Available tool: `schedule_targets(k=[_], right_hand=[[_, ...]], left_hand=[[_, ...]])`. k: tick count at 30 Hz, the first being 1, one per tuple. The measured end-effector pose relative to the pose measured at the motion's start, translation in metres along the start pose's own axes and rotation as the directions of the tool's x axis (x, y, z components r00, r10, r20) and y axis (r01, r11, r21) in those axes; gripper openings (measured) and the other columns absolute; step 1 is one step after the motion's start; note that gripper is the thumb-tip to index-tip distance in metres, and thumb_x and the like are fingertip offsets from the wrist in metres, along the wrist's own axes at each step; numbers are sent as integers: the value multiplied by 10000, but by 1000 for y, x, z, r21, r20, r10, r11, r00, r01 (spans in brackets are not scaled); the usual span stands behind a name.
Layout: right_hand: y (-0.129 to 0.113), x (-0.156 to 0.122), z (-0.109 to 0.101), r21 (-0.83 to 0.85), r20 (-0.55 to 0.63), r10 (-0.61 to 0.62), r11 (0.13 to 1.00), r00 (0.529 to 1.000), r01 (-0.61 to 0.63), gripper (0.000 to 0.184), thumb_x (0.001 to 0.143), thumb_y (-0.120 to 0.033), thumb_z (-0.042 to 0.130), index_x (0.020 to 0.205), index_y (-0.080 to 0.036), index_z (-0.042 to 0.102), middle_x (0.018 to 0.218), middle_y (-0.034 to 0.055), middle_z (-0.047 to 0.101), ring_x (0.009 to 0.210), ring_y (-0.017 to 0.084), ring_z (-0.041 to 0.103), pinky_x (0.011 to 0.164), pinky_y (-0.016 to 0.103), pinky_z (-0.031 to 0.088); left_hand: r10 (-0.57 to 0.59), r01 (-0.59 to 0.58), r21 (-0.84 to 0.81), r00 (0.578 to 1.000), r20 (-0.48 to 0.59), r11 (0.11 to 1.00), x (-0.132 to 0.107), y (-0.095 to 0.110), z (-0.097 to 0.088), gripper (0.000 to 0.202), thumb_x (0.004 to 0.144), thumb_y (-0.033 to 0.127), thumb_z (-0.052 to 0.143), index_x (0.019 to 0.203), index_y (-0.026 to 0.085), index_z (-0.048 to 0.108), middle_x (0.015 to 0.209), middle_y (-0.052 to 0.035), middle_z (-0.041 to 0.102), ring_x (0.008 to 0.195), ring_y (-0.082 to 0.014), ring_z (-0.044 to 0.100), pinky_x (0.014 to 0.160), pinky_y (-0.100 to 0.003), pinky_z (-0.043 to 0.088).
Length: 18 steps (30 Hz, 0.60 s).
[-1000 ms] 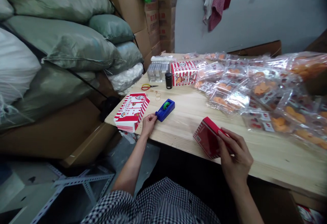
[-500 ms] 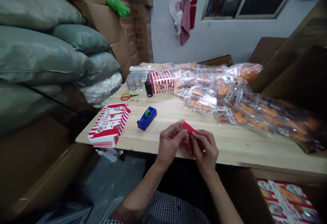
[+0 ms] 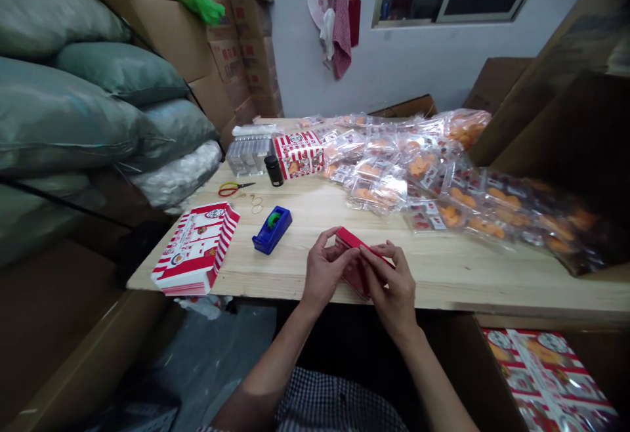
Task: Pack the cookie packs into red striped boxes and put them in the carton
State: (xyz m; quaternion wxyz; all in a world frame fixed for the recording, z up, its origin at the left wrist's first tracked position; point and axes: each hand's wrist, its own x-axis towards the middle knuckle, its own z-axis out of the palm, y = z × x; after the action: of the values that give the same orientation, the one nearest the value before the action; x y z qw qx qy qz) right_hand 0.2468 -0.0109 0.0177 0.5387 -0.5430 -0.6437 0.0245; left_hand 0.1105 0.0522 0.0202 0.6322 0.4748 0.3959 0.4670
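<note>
A small red box (image 3: 355, 258) sits at the near edge of the wooden table (image 3: 443, 274), held between both hands. My left hand (image 3: 325, 271) grips its left end with thumb and fingers pinched. My right hand (image 3: 391, 287) lies over its right side, fingers curled on the top flap. A blue tape dispenser (image 3: 272, 229) with a green roll stands a little to the left. Further left lies a stack of flat red-and-white striped cartons (image 3: 195, 248).
Several clear packets of orange snacks (image 3: 423, 169) cover the table's far and right side. A made-up striped box (image 3: 298, 153), a black bottle (image 3: 273, 171), a clear case (image 3: 249, 155), red scissors (image 3: 232, 188) and rubber bands (image 3: 256, 203) sit at back. Sacks (image 3: 73, 110) and cardboard boxes (image 3: 167, 25) stand left.
My left hand left the tape dispenser and came to the red box, and now both hands hold it. The view has swung right and up.
</note>
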Motion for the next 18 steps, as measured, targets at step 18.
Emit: schedule_targets(k=[18], right_hand=[[-23, -67, -102, 620, -91, 848, 458, 522, -636, 318, 901, -456, 650, 1032, -183, 745, 859, 77, 776, 879, 255, 746, 754, 404, 632]], left_hand=[[564, -850, 222, 490, 665, 478, -62, -17, 41, 535, 892, 70, 608, 1358, 331, 564, 1312, -58, 652, 1195, -219, 645, 1013, -384, 568]])
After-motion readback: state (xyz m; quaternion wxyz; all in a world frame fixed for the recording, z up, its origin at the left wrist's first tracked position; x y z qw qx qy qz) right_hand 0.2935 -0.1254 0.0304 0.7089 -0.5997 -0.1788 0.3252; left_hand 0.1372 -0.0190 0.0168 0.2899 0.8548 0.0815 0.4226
